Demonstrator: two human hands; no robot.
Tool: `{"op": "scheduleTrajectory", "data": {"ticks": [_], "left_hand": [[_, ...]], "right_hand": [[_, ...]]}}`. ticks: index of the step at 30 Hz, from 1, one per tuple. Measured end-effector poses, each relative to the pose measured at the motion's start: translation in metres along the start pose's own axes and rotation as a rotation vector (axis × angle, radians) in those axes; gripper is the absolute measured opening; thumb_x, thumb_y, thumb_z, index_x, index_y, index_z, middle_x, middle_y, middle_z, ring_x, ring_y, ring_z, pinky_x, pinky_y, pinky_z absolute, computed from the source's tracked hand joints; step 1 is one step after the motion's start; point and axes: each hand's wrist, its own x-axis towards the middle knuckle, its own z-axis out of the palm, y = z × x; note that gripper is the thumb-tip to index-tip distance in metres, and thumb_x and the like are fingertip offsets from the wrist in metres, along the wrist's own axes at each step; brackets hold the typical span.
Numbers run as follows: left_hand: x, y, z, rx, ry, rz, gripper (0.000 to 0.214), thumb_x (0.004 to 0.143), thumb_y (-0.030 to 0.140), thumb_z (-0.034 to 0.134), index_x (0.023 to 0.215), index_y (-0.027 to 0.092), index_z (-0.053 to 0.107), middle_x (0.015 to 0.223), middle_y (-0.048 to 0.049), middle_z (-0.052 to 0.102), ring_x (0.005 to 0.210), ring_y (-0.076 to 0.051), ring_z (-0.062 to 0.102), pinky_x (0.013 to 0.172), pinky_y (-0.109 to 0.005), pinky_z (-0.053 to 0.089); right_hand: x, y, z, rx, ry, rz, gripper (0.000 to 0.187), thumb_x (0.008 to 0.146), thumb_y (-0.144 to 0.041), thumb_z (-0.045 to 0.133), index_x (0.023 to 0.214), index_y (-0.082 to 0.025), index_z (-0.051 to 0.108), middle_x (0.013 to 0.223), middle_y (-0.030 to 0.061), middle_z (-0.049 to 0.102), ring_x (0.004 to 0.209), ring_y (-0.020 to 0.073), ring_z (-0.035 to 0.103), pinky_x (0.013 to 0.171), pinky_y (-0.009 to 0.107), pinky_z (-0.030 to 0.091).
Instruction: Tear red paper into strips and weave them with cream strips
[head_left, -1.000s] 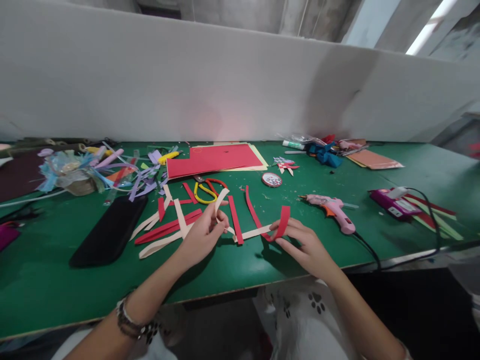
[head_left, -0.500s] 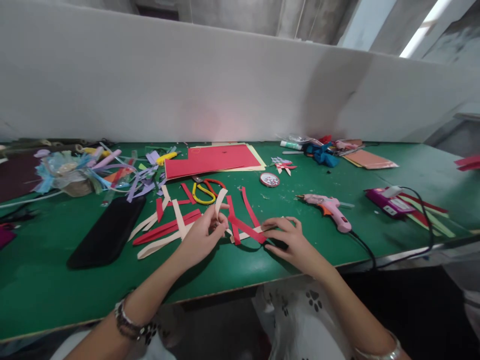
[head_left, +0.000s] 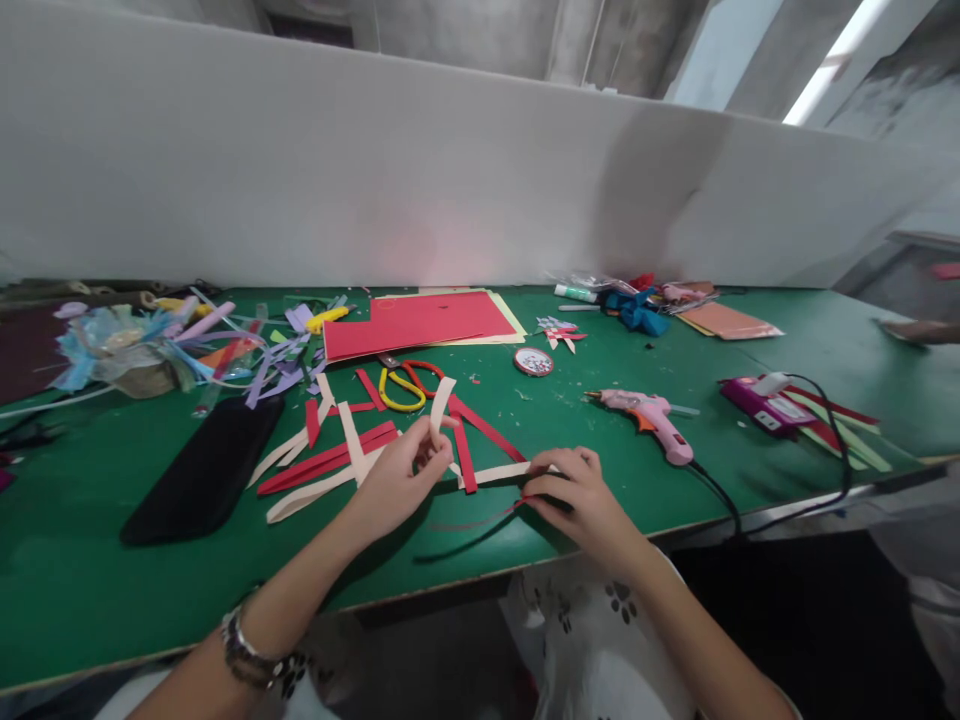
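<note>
My left hand (head_left: 397, 482) is closed in a pinch on a cream paper strip (head_left: 442, 400), whose free end points upward. My right hand (head_left: 577, 492) grips a red paper strip (head_left: 491, 520), seen edge-on, stretching left above the green table. The same hand's fingers also meet the right end of a level cream strip (head_left: 496, 473). Between the hands, an upright red strip (head_left: 465, 455) crosses that cream strip, and a slanted red strip (head_left: 491, 432) runs down toward my right fingers. Left of my left hand lie folded red strips (head_left: 322, 463) and a looped cream strip (head_left: 300, 505).
Yellow-and-red-handled scissors (head_left: 405, 385) lie by red sheets (head_left: 427, 325). A pink glue gun (head_left: 656, 415), a purple box (head_left: 765, 405) with a cable and a round pin case (head_left: 533, 361) are rightward. A black phone-like slab (head_left: 202, 470) lies left. Another person's hand (head_left: 926, 331) appears far right.
The red strip at my right hand has swung down toward the table's front edge and now shows edge-on. Another person's hand has appeared at the far right. My left hand keeps its pinch.
</note>
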Motion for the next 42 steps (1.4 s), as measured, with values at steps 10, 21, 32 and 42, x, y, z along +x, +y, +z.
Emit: {"op": "scheduleTrajectory", "data": {"ticks": [10,21,32,42], "left_hand": [[0.0,0.001,0.0,0.002,-0.007,-0.011,0.017,0.078,0.034,0.039,0.082,0.019,0.046,0.069,0.0026,0.047,0.058,-0.01,0.046,0.056,-0.024,0.039],[0.0,0.005,0.0,0.161,-0.034,-0.012,0.024,0.079,0.035,0.033,0.075,0.019,0.05,0.076,-0.0002,0.052,0.063,-0.013,0.047,0.055,-0.024,0.037],[0.001,0.008,0.0,0.028,-0.029,0.004,0.021,0.078,0.034,0.037,0.081,0.019,0.051,0.074,0.0003,0.053,0.067,-0.013,0.051,0.06,-0.023,0.041],[-0.001,0.007,0.0,0.066,-0.024,0.011,0.02,0.079,0.032,0.036,0.086,0.019,0.051,0.075,0.001,0.052,0.065,-0.012,0.049,0.06,-0.023,0.04]], "right_hand": [[0.005,0.008,-0.005,0.483,0.039,0.292,0.009,0.077,-0.022,0.052,0.073,-0.019,0.059,0.073,0.0028,0.058,0.071,0.0138,0.054,0.068,0.027,0.041],[0.008,0.007,-0.005,0.496,-0.049,0.509,0.013,0.074,-0.027,0.051,0.071,-0.017,0.06,0.067,0.0017,0.061,0.06,0.0132,0.052,0.056,0.024,0.04],[-0.002,0.002,-0.001,0.191,0.013,0.06,0.014,0.081,-0.016,0.047,0.079,-0.017,0.061,0.077,0.0056,0.054,0.071,0.0134,0.052,0.062,0.024,0.042],[0.002,0.004,-0.005,0.236,-0.019,0.134,0.011,0.078,-0.018,0.053,0.079,-0.021,0.064,0.09,0.0057,0.054,0.081,0.0159,0.049,0.068,0.029,0.042]]}}
